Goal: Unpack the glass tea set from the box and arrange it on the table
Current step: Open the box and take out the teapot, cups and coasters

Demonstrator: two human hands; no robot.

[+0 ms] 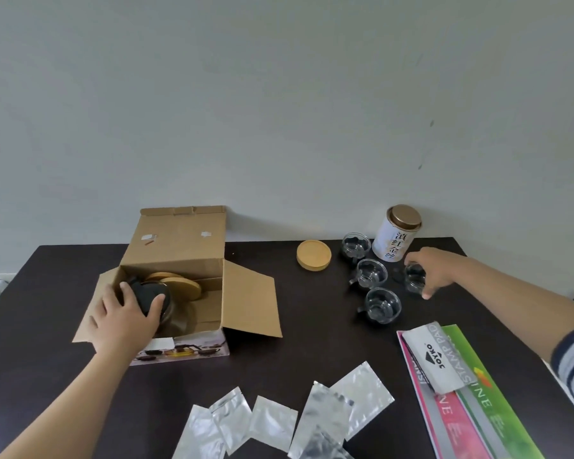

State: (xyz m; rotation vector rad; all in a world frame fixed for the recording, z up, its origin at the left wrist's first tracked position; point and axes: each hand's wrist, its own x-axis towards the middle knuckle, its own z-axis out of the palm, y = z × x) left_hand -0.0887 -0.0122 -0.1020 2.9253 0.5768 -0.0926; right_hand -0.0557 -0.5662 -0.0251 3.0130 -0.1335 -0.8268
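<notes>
An open cardboard box [246, 293] lies on the dark table [312, 326] at the left. Inside it sits a glass teapot [176, 318] with a black lid, beside wooden coasters [183, 286]. My left hand [128, 319] reaches into the box and grips the teapot by its lid. Three small glass cups [371, 273] with dark handles stand in a row at the right. My right hand [434, 266] holds a fourth glass cup [415, 279] at the table, next to them. One wooden coaster [314, 254] lies apart behind them.
A white tea tin [396, 233] with a gold lid stands at the back right by the wall. Several silver foil pouches [279, 422] lie near the front edge. A stamp pad box [434, 362] rests on coloured leaflets [478, 409] at the front right.
</notes>
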